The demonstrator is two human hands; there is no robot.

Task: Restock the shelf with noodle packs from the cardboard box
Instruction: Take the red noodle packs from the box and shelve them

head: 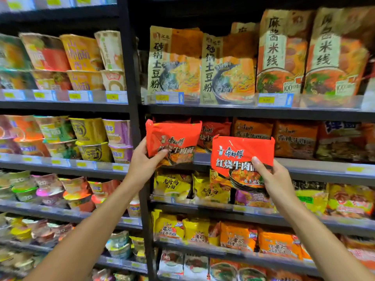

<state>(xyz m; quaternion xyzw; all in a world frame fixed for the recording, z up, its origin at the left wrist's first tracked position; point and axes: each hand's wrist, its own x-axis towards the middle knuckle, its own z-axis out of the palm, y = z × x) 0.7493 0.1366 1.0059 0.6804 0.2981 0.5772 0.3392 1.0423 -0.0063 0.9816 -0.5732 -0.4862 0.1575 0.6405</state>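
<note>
The noodle pack in the left hand (173, 141) is showing bright red, with white and black lettering and a picture of brown-orange soup low down. The noodle pack in the right hand (241, 159) is wearing the same red, its white characters sitting over a dark bowl of orange broth. Behind them, the shelf frame (134, 110) is showing black. Tan bags (175, 63) above are carrying black characters and an orange panel. Yellow packs (172, 184) below are bearing dark lettering. Orange packs (238, 236) are sitting lower still. Price tags (275, 100) are showing yellow on pale blue.
</note>
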